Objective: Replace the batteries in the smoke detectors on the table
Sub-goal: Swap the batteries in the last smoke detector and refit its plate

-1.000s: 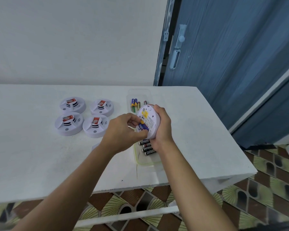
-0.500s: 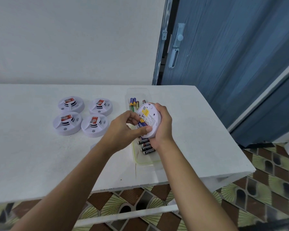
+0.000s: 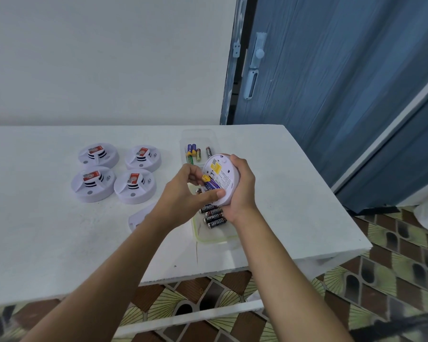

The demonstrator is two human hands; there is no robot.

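Right hand (image 3: 241,191) curling around tipped-up smoke detector (image 3: 222,177) in a tight grip, left hand (image 3: 185,196) pinching its blue battery (image 3: 211,185), above table (image 3: 47,233)

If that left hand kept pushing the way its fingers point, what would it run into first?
Most likely the purple and yellow battery in the back of the smoke detector held by the right hand. The left hand has fingertips already at it, though actual contact is hard to judge.
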